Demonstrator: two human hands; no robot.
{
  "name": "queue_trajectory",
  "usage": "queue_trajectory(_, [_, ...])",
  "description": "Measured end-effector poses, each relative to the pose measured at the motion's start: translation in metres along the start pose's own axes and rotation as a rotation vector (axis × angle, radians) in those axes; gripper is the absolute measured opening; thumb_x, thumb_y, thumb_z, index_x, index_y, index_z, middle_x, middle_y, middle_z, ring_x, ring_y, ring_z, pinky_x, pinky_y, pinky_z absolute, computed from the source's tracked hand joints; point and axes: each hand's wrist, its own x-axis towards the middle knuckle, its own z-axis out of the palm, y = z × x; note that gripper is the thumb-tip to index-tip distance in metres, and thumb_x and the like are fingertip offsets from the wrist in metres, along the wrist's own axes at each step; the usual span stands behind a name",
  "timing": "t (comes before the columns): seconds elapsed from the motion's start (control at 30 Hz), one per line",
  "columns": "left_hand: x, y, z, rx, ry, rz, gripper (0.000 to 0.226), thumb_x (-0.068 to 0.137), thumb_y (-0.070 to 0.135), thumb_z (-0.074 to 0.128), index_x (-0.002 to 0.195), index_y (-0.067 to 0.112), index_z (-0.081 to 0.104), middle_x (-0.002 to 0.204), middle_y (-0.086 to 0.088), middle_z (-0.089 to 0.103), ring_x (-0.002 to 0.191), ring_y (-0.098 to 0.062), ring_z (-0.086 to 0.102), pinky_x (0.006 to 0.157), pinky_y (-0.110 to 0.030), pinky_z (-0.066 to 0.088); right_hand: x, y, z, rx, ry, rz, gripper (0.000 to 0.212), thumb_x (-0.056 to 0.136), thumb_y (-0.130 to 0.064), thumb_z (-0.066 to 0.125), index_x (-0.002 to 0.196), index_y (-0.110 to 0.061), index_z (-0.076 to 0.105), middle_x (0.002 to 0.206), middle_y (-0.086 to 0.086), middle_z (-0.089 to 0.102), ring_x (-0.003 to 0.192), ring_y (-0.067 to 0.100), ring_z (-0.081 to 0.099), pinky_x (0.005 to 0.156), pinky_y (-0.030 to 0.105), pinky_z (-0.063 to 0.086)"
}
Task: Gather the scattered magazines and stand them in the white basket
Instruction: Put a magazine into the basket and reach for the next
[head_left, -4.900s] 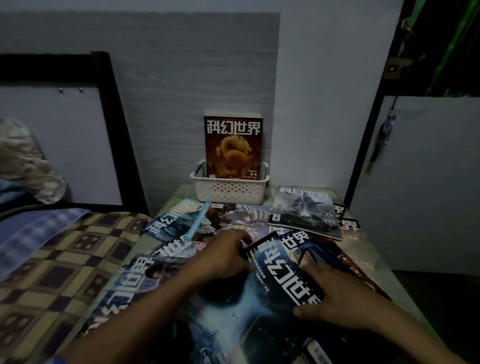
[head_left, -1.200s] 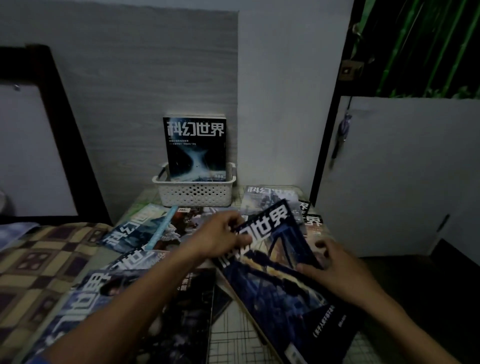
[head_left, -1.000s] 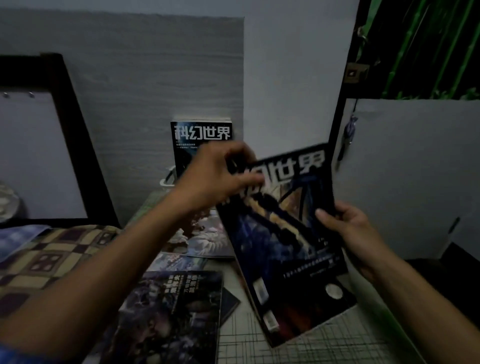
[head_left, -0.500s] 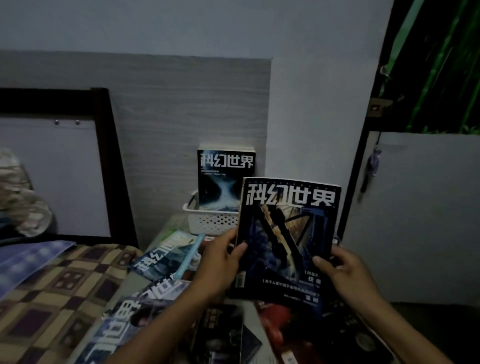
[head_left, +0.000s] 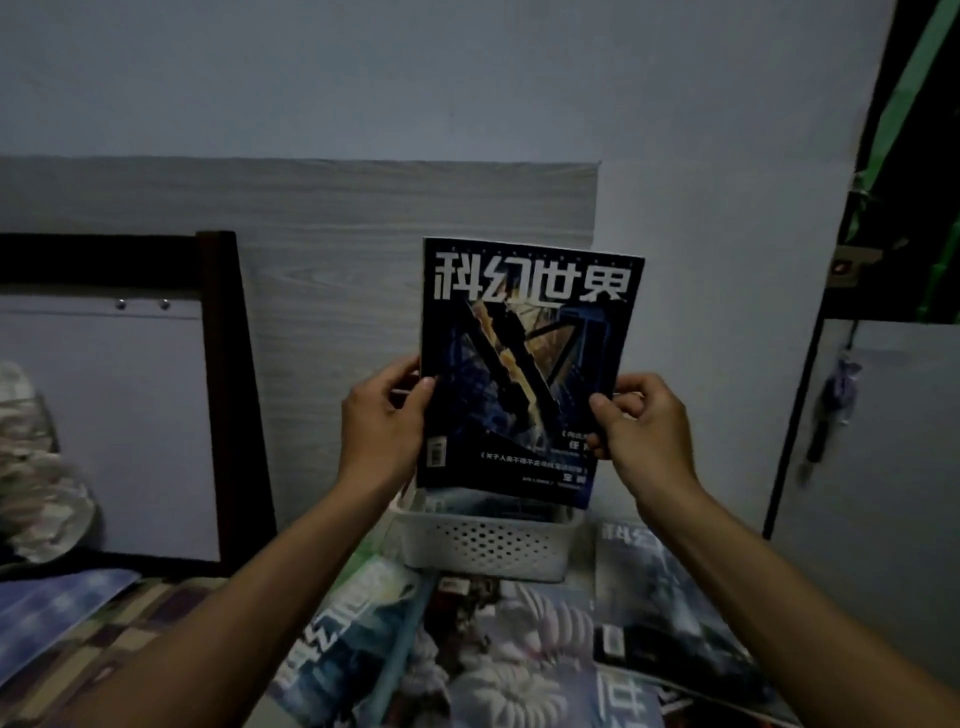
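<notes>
Now the dark blue magazine (head_left: 524, 364) is raised higher than half a second ago and stands upright directly over the white basket (head_left: 488, 540), its lower edge just above the basket's rim, where before it was held nearer and lower in front of the basket. The left hand (head_left: 382, 426) clasps its left edge with the thumb on the cover, and the right hand (head_left: 641, 431) clasps its right edge the same way, both closed on the glossy cover. That cover hides the magazine seen standing in the basket earlier; only a bluish strip shows inside the rim. The basket is rectangular plastic with rows of small holes in its wall, set at the far end of the table against the grey wood-grain wall panel (head_left: 337, 218). Other magazines lie flat and overlapping on the near side: a teal one (head_left: 343, 634) to the left, one with pale flower-like shapes (head_left: 519, 654) in the middle, and a darker one (head_left: 670, 608) to the right. A checked bedspread (head_left: 78, 670) lies at the near left, with a dark bed frame (head_left: 228, 374) behind it.
</notes>
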Motion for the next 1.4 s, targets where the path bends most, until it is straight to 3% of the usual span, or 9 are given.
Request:
queue_trajectory(0.07, [0.011, -0.027, 0.010, 0.085, 0.011, -0.066, 0.027, 0.092, 0.014, 0.064, 0.118, 0.017, 0.069, 0.099, -0.001, 0.073, 0.083, -0.009, 0.067, 0.077, -0.028, 0.057, 0.017, 0.025, 0.020, -0.048, 0.003, 0.047, 0.009, 0.092, -0.019, 0.063, 0.095, -0.020, 0.055, 0.091, 0.008, 0.069, 0.068, 0.026, 0.068, 0.074, 0.052, 0.059])
queue_trajectory(0.17, [0.010, -0.073, 0.024, 0.202, 0.034, -0.138, 0.028, 0.089, 0.015, 0.067, 0.117, 0.015, 0.071, 0.106, -0.001, 0.074, 0.082, -0.008, 0.065, 0.078, -0.023, 0.051, 0.026, 0.069, 0.042, -0.138, -0.007, 0.103, 0.011, 0.091, -0.018, 0.065, 0.087, -0.020, 0.055, 0.077, 0.006, 0.068, 0.070, 0.025, 0.068, 0.075, 0.051, 0.058])
queue_trajectory(0.27, [0.008, -0.114, 0.035, 0.220, 0.022, -0.186, 0.027, 0.088, 0.015, 0.069, 0.115, 0.017, 0.072, 0.109, -0.001, 0.074, 0.092, -0.012, 0.068, 0.084, -0.028, 0.054, 0.032, 0.104, 0.055, -0.197, -0.003, 0.094, 0.020, 0.088, -0.016, 0.069, 0.077, -0.023, 0.053, 0.075, 0.003, 0.066, 0.073, 0.025, 0.066, 0.066, 0.036, 0.055])
queue_trajectory(0.4, [0.003, -0.143, 0.048, 0.261, -0.019, -0.184, 0.028, 0.086, 0.016, 0.070, 0.113, 0.022, 0.072, 0.102, 0.001, 0.076, 0.082, -0.016, 0.071, 0.079, -0.038, 0.060, 0.042, 0.134, 0.062, -0.300, 0.013, 0.075, 0.014, 0.087, -0.013, 0.068, 0.080, -0.015, 0.056, 0.075, 0.000, 0.062, 0.066, 0.009, 0.054, 0.053, 0.021, 0.038])
queue_trajectory(0.67, [-0.001, -0.164, 0.061, 0.226, 0.040, -0.348, 0.010, 0.079, 0.016, 0.079, 0.073, 0.011, 0.071, 0.077, -0.004, 0.072, 0.069, -0.019, 0.069, 0.070, -0.043, 0.061, 0.040, 0.147, 0.065, -0.374, 0.028, 0.110, 0.014, 0.089, -0.017, 0.067, 0.087, -0.011, 0.055, 0.088, 0.008, 0.066, 0.079, 0.027, 0.064, 0.071, 0.042, 0.055])
queue_trajectory(0.73, [-0.001, -0.164, 0.061, 0.249, -0.015, -0.355, 0.012, 0.083, 0.018, 0.074, 0.091, 0.011, 0.067, 0.095, -0.010, 0.072, 0.081, -0.021, 0.066, 0.078, -0.041, 0.058, 0.038, 0.147, 0.069, -0.451, 0.000, 0.057, 0.018, 0.092, -0.019, 0.062, 0.108, -0.014, 0.054, 0.101, 0.010, 0.065, 0.088, 0.027, 0.062, 0.075, 0.039, 0.053])
queue_trajectory(0.83, [0.000, -0.165, 0.062, 0.373, -0.278, -0.335, 0.045, 0.087, 0.027, 0.066, 0.129, 0.020, 0.053, 0.125, -0.007, 0.063, 0.115, -0.025, 0.058, 0.097, -0.046, 0.048, 0.039, 0.150, 0.072, -0.549, -0.133, 0.073, 0.044, 0.093, -0.029, 0.059, 0.133, -0.018, 0.042, 0.119, 0.017, 0.059, 0.104, 0.033, 0.057, 0.082, 0.033, 0.048])
queue_trajectory(0.97, [0.012, -0.167, 0.061, 0.321, -0.550, -0.440, 0.053, 0.084, 0.023, 0.069, 0.133, 0.024, 0.047, 0.131, -0.004, 0.061, 0.122, -0.026, 0.055, 0.102, -0.048, 0.046, 0.045, 0.150, 0.070, -0.549, -0.345, 0.185, 0.065, 0.082, -0.034, 0.074, 0.133, -0.017, 0.037, 0.128, 0.015, 0.060, 0.112, 0.032, 0.060, 0.094, 0.042, 0.051])
queue_trajectory(1.4, [0.019, -0.195, 0.063, 0.399, -0.572, -0.354, 0.061, 0.087, 0.008, 0.063, 0.141, 0.021, 0.038, 0.139, -0.008, 0.054, 0.127, -0.026, 0.050, 0.105, -0.044, 0.044, 0.050, 0.166, 0.071, -0.761, -0.381, 0.066, 0.081, 0.085, -0.025, 0.068, 0.145, -0.026, 0.014, 0.135, 0.012, 0.057, 0.118, 0.033, 0.056, 0.098, 0.049, 0.047])
